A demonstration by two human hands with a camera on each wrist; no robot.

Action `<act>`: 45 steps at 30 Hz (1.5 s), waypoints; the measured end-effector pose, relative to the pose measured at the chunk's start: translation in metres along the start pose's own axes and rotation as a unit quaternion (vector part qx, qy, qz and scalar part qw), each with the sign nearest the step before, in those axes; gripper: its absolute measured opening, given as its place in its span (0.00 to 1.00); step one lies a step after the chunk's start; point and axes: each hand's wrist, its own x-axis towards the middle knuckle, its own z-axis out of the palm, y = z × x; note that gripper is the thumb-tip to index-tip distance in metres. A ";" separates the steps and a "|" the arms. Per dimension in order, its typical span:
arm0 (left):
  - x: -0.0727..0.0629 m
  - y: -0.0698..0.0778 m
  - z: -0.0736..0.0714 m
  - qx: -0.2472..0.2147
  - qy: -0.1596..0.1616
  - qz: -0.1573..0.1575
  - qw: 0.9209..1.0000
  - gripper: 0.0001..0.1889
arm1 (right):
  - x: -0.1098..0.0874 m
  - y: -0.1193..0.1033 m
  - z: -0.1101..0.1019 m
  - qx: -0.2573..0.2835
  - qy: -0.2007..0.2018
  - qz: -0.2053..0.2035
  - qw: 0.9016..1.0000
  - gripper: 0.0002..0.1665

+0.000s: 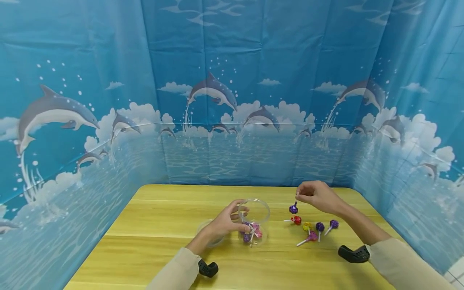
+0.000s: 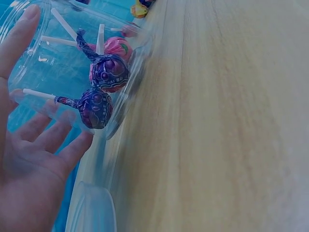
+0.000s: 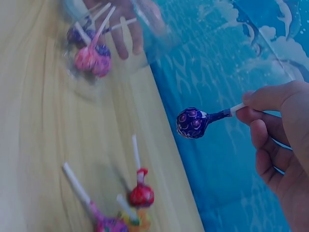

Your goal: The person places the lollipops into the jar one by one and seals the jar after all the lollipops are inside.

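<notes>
Round lollipop (image 3: 198, 122), clear plastic jar (image 1: 262, 218)

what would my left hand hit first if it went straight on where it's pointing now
Most likely the clear jar: your left hand is at its side, touching it. Depth beyond that is hard to judge.

1. The place was a small screened-off tabletop booth; whether it stood in a home, an office or a studio could not be told.
2. Glossy blue curtains (image 1: 232, 161), printed with leaping dolphins (image 1: 59, 110), clouds and sea, walled in the back and both sides, their fold creases visible.
3. A yellowish wood-grained table (image 1: 152, 225) with rounded far corners filled the space between them.
4. Black wrist-worn devices (image 1: 354, 253) suggested a recording setup.
5. A white patch (image 1: 456, 273) at lower right was too small to identify.
</notes>
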 end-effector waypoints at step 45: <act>0.002 -0.002 -0.002 -0.015 -0.008 -0.002 1.000 0.44 | 0.081 -0.057 0.078 -0.076 -0.171 -0.142 0.972 0.07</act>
